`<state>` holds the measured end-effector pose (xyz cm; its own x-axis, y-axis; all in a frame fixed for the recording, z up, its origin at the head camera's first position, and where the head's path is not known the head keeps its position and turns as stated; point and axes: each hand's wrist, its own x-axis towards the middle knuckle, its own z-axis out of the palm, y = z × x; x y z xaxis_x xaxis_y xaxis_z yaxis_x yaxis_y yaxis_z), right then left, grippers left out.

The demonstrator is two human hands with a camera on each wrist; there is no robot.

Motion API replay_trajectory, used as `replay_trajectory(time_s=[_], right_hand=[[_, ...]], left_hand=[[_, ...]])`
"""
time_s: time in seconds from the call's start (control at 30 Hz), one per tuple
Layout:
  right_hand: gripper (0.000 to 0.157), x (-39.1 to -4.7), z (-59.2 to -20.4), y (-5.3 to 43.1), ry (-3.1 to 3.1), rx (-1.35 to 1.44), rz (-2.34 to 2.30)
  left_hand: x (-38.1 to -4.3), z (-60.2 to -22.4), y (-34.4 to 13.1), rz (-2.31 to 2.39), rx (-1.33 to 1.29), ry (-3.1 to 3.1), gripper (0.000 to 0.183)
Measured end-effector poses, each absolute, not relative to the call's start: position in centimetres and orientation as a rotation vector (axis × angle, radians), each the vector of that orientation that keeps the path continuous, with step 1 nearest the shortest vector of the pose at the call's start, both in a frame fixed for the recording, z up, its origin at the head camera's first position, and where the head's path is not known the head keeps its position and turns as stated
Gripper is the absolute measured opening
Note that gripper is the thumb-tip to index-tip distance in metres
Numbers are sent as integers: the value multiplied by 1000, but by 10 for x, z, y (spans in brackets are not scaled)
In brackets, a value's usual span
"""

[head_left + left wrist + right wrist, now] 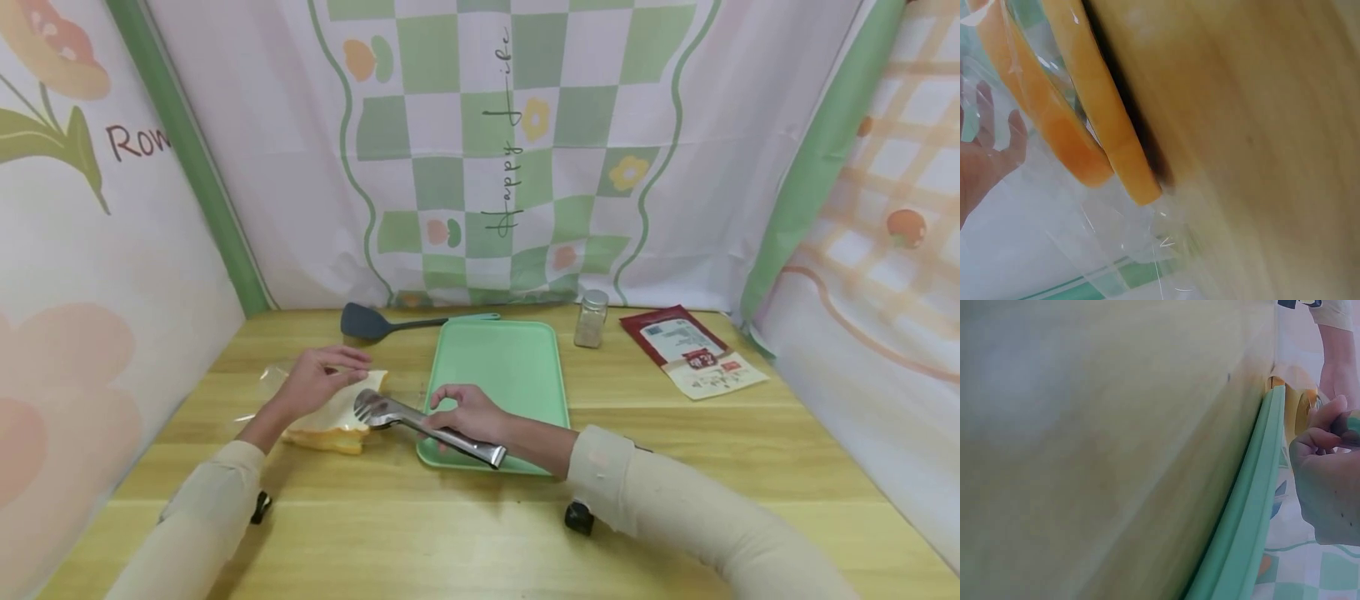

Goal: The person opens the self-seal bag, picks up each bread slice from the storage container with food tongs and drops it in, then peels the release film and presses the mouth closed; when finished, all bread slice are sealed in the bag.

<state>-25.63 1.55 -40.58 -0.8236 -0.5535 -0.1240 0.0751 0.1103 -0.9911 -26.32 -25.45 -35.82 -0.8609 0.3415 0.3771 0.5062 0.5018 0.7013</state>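
Gripping metal tongs (427, 422), right hand (467, 412) is curled round their handle over the green tray's (517, 367) near-left corner; tong tips touch the bagged bread (341, 417). Left hand (318, 379) rests flat w/ relaxed fingers on the bag, toward bench's left edge. Spatula (375, 322), jar (591, 318), red packet (690, 350) at far edge.

Dark spatula (390, 322), glass shaker (591, 318), red-white packet (692, 350) along table's far edge.

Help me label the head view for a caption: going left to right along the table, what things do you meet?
Bagged bread under the left hand → tongs in the right hand → green tray → glass jar → red packet.
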Motion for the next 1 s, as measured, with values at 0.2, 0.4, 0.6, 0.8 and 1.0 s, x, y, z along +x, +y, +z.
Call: replay_trajectory(time_s=[0.2, 0.4, 0.6, 0.8, 1.0], right_hand=[[16, -260, -404, 15, 1901, -467, -1755], [18, -263, -401, 18, 1887, -465, -1770], [16, -263, -405, 15, 1878, -473, -1752], [17, -261, -404, 13, 1919, -457, -1717], [20, -261, -398, 24, 1958, -467, -1643]], left_hand=[[-264, -361, -252, -1279, -723, -2537, 12], [-266, -364, -254, -1299, -716, -2489, 12], [-266, -365, -251, -1303, -780, -2417, 11], [-265, -366, -250, -1299, -758, -2433, 10], [-265, -366, -251, -1269, -721, -2472, 10]])
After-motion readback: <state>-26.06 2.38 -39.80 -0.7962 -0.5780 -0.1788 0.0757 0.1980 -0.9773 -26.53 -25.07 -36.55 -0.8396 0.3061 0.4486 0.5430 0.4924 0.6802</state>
